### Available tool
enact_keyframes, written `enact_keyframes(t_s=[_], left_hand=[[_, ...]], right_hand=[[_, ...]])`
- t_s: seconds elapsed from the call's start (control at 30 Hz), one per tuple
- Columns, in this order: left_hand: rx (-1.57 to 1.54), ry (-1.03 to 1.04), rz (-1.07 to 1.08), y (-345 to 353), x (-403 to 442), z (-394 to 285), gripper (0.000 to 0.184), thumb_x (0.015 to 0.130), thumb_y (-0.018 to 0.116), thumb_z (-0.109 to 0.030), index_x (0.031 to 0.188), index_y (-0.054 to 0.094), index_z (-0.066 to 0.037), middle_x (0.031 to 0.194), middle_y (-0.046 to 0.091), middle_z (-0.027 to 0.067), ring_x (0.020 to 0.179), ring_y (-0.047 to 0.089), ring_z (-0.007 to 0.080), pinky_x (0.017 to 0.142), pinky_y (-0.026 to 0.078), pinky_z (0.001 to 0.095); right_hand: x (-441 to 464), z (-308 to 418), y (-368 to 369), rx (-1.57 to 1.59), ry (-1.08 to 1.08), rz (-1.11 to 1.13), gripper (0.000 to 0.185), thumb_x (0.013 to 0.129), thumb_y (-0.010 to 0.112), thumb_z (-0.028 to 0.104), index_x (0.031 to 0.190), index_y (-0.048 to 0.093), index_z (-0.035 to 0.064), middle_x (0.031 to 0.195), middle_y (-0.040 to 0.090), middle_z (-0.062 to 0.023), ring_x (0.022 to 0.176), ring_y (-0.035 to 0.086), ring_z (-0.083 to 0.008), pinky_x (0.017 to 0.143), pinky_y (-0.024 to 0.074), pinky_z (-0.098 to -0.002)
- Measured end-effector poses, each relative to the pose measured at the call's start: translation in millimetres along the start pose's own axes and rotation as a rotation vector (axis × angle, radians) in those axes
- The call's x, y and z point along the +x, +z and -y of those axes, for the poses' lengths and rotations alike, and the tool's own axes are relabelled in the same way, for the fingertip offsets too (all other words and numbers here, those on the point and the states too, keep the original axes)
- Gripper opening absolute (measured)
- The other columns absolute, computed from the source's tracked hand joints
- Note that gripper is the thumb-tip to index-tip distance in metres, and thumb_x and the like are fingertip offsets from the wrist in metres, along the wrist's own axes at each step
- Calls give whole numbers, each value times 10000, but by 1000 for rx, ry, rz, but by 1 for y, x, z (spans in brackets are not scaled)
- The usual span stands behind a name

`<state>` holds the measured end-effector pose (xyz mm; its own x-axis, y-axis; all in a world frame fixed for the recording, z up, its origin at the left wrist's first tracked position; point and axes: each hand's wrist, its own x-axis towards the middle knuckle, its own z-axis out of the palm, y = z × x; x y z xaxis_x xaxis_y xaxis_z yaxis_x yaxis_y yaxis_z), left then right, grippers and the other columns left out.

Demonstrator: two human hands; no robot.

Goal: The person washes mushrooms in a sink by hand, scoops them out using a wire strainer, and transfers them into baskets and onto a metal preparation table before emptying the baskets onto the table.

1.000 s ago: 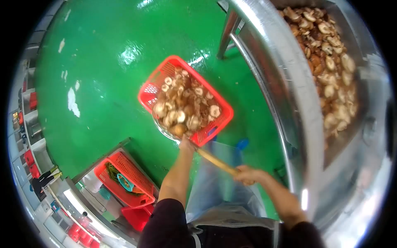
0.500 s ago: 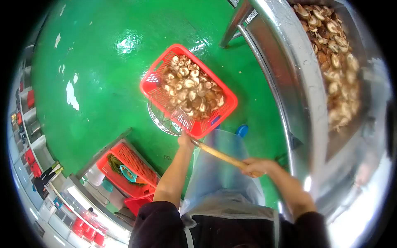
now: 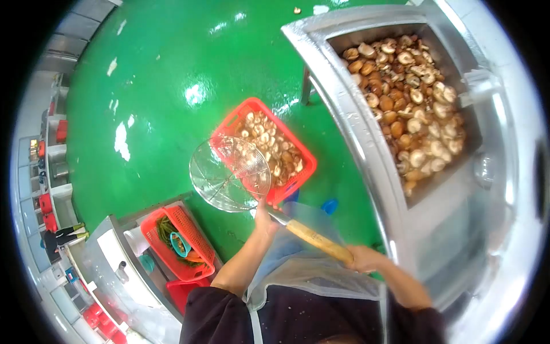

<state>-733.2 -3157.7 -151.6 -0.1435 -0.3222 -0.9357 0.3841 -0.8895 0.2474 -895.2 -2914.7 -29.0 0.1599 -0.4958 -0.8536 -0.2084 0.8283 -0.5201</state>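
Both hands grip a wire skimmer [image 3: 215,182] with a long wooden handle. My left hand [image 3: 265,219] is closed round the metal neck near the round mesh head. Farther back, my right hand [image 3: 362,258] is wrapped round the end of the handle. No mushrooms show in the mesh, which hangs partly over a red plastic basket [image 3: 301,150]. Sliced-looking mushrooms [image 3: 275,143] lie heaped in that basket on the floor. To the right, many more brown and pale mushrooms [image 3: 409,106] sit in water in a steel sink [image 3: 338,86].
At lower left, another red basket [image 3: 195,232] holds greens, a turquoise bowl [image 3: 179,244] and orange vegetables. A steel counter [image 3: 134,275] stands beside it. The green floor [image 3: 163,63] looks wet and has pale worn patches. A blue object [image 3: 329,206] lies near my feet.
The skimmer has risen from beside the red basket, and its mesh head now faces me, higher up. My view has shifted toward the sink, showing more of the mushrooms there.
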Motion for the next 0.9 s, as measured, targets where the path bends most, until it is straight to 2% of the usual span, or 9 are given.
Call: enact_keyframes(t_s=[0.07, 0.17, 0.27, 0.4, 0.53, 0.57, 0.7, 0.83, 0.9], left_hand=[[1, 36, 67, 27, -42, 15, 179, 879, 447, -271, 784, 420, -121, 644, 420, 2, 549, 433, 144, 550, 403, 309], [54, 51, 288, 76, -89, 43, 154, 849, 504, -244, 762, 442, -133, 620, 419, -10, 538, 436, 126, 555, 410, 305], [143, 26, 513, 136, -153, 70, 119, 835, 518, -233, 894, 503, -131, 631, 407, -22, 565, 425, 113, 594, 411, 295], [175, -176, 838, 191, -185, 122, 385, 792, 546, -211, 1167, 482, -151, 682, 406, -10, 646, 426, 136, 686, 398, 304], [196, -493, 1216, 253, -187, 191, 357, 808, 562, -251, 1140, 499, -135, 679, 413, -5, 647, 418, 140, 698, 404, 304], [288, -472, 1040, 268, -195, 210, 332, 817, 565, -289, 1106, 517, -133, 701, 454, 1, 690, 461, 156, 713, 422, 327], [675, -354, 830, 309, -191, 281, 192, 808, 609, -252, 817, 488, -103, 694, 484, 13, 623, 515, 155, 568, 469, 330], [696, -455, 767, 335, -182, 307, 123, 828, 572, -153, 804, 463, -101, 641, 454, 7, 528, 475, 134, 483, 450, 311], [701, -521, 825, 363, -180, 308, 119, 836, 550, -139, 795, 448, -96, 632, 445, 9, 524, 472, 135, 474, 446, 310]], right_hand=[[-33, -29, 2, -210, -178, -190, 379, 677, 642, 274, 938, 504, 36, 710, 585, -171, 651, 584, -324, 589, 461, -401], [-85, -58, -10, -185, -205, -286, 371, 692, 626, 279, 957, 506, 48, 770, 593, -182, 761, 566, -377, 672, 443, -427], [-132, -79, -11, -152, -52, -375, 354, 708, 621, 261, 975, 500, 63, 802, 591, -185, 753, 569, -358, 645, 450, -411], [-168, -139, 10, 305, -150, -512, 342, 731, 613, 220, 1013, 489, 72, 814, 576, -181, 728, 567, -336, 614, 446, -382], [-194, -153, 28, 712, -428, -517, 332, 745, 604, 184, 1035, 482, 77, 799, 559, -164, 705, 558, -318, 619, 444, -368], [-193, -155, 33, 826, -525, -580, 331, 747, 602, 177, 1038, 480, 77, 793, 555, -160, 702, 556, -316, 624, 444, -367], [-224, -131, 22, 161, 157, -1115, 403, 702, 596, 100, 1076, 446, 77, 890, 564, -167, 788, 563, -351, 687, 457, -407], [-214, -112, 7, -134, 226, -1563, 425, 685, 590, 128, 1075, 430, 76, 785, 574, -182, 741, 569, -374, 621, 463, -445], [-202, -97, -11, 101, 387, -1362, 442, 687, 590, 136, 1088, 416, 69, 772, 572, -187, 709, 568, -387, 602, 462, -456]])
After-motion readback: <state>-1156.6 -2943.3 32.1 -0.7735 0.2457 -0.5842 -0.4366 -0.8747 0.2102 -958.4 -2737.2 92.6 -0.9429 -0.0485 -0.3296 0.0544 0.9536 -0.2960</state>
